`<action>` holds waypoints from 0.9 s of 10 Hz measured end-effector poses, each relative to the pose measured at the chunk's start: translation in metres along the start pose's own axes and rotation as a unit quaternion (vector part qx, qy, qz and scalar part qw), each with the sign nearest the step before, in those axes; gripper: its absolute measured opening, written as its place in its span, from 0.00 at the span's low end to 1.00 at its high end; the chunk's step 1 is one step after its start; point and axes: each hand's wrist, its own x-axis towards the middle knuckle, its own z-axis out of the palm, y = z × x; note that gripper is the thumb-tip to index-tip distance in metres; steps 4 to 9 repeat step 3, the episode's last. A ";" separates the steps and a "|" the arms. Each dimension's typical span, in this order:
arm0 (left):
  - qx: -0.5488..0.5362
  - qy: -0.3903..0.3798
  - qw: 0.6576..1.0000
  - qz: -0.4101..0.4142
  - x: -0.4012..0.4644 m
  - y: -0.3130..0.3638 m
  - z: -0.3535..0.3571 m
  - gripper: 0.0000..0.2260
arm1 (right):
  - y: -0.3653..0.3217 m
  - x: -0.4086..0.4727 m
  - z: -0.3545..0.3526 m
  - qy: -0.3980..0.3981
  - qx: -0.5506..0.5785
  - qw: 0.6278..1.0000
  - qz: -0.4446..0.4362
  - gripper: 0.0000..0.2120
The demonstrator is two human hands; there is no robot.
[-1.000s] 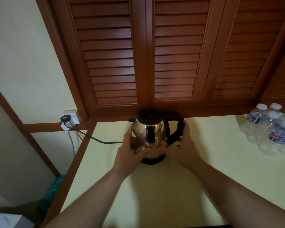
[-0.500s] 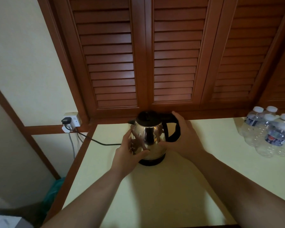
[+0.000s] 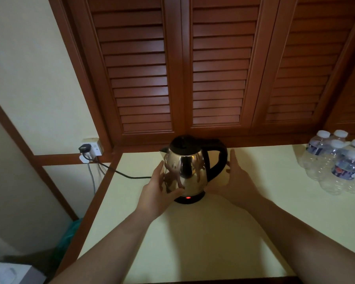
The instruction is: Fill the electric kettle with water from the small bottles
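Note:
A shiny steel electric kettle [image 3: 190, 171] with a black lid and black handle stands on its black base on the pale yellow table [image 3: 203, 242], near the back edge. A red light glows on the base. My left hand [image 3: 157, 190] cups the kettle's left side, thumb across its lower front. My right hand [image 3: 237, 181] is just right of the handle, fingers straight and apart, fingertips at the handle's outer edge. Several small capped water bottles [image 3: 334, 165] stand together at the table's far right.
A black cord [image 3: 121, 173] runs from the kettle base to a wall socket [image 3: 90, 150] at the left. Brown louvered doors [image 3: 213, 68] rise right behind the table. A green bag [image 3: 67, 238] and a white box [image 3: 8, 273] lie on the floor at the lower left.
My right hand has come off the kettle's lid and handle and now sits to the right of the handle. The red base light shows now. My left hand stays on the kettle's side.

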 end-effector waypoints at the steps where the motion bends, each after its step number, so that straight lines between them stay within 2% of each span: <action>1: 0.039 -0.014 0.999 -0.023 -0.025 -0.005 -0.005 0.39 | 0.022 -0.025 -0.001 -0.055 -0.123 0.989 0.052 0.60; 2: 0.076 -0.044 0.996 0.018 -0.062 -0.032 -0.012 0.36 | 0.034 -0.068 -0.008 -0.076 -0.171 0.982 0.025 0.47; 3: 0.032 -0.009 0.999 0.020 -0.116 -0.052 -0.007 0.30 | 0.052 -0.132 -0.004 -0.002 -0.114 0.993 -0.001 0.38; 9: 0.032 -0.009 0.999 0.020 -0.116 -0.052 -0.007 0.30 | 0.052 -0.132 -0.004 -0.002 -0.114 0.993 -0.001 0.38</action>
